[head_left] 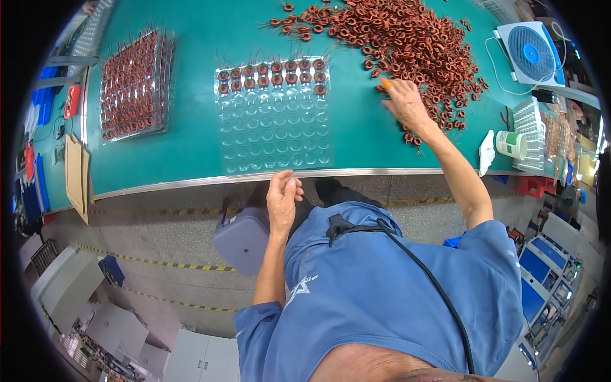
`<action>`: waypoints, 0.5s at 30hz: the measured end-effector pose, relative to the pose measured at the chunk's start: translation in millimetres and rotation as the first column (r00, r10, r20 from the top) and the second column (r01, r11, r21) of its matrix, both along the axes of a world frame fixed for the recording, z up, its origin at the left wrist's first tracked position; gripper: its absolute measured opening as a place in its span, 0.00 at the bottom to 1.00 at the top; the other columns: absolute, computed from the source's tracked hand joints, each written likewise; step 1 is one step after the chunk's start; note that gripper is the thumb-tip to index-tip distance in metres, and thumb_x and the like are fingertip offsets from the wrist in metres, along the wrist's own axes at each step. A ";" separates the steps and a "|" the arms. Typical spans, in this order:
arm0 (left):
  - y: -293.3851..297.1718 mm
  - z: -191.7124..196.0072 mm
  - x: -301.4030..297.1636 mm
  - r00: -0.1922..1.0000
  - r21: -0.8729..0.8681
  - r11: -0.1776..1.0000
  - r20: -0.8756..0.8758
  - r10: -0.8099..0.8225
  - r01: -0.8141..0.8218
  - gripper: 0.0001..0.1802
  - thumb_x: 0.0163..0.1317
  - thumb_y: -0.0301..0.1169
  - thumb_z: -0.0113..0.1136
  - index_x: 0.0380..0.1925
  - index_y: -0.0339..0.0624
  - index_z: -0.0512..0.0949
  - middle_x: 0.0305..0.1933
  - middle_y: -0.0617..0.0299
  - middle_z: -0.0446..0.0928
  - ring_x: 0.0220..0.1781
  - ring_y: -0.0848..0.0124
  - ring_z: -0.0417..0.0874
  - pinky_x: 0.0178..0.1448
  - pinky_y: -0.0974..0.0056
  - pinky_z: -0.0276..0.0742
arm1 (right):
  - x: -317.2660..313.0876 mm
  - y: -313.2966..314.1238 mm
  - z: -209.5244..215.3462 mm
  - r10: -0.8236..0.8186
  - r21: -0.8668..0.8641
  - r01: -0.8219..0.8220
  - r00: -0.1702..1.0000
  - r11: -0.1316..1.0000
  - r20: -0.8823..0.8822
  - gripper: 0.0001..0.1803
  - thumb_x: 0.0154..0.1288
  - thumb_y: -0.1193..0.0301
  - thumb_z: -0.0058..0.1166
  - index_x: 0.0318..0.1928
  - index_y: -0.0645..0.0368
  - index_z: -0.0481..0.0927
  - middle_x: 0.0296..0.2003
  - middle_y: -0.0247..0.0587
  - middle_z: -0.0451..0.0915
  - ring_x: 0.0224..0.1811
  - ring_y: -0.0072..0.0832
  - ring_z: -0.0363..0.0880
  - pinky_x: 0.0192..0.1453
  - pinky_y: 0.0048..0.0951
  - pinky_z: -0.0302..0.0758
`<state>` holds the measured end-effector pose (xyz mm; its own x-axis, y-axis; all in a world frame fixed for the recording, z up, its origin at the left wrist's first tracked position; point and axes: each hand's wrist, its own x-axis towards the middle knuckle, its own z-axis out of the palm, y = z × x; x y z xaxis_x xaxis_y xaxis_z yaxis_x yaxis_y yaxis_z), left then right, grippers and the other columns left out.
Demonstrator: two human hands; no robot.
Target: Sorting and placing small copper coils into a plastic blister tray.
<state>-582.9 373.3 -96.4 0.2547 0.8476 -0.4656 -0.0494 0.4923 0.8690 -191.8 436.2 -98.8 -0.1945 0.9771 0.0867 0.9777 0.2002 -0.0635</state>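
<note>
My right hand reaches over the green table at the left edge of a big heap of reddish-brown ring coils with thin wire leads. One fingertip wears an orange cover; thumb and fingers are apart, with no coil visible between them. My left hand hangs at the table's front edge, fingers loosely curled in, nothing visible in them. Just beyond it lies a clear plastic tray with rows of round pockets. Coils fill its far row and most of the second; nearer pockets are bare.
Filled trays are stacked at the left. On the right stand a blue-and-white fan, a white tub, a white cloth and nested trays. A grey stool is beside my legs, below the table edge.
</note>
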 end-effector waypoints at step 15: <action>19.2 21.9 120.9 0.975 0.116 0.981 0.140 -0.172 0.157 0.18 0.71 0.31 0.48 0.56 0.33 0.67 0.38 0.58 0.77 0.33 0.75 0.78 0.35 0.71 0.77 | -13.5 -23.4 32.8 -0.150 0.000 0.202 0.730 0.979 -0.666 0.14 0.58 0.70 0.63 0.45 0.59 0.81 0.34 0.42 0.80 0.35 0.32 0.80 0.38 0.29 0.76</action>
<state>-462.1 392.6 -74.5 0.4544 0.8298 -0.3239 -0.1074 0.4120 0.9048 -205.3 412.8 -66.0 0.1118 0.9745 0.1944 0.7130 0.0576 -0.6988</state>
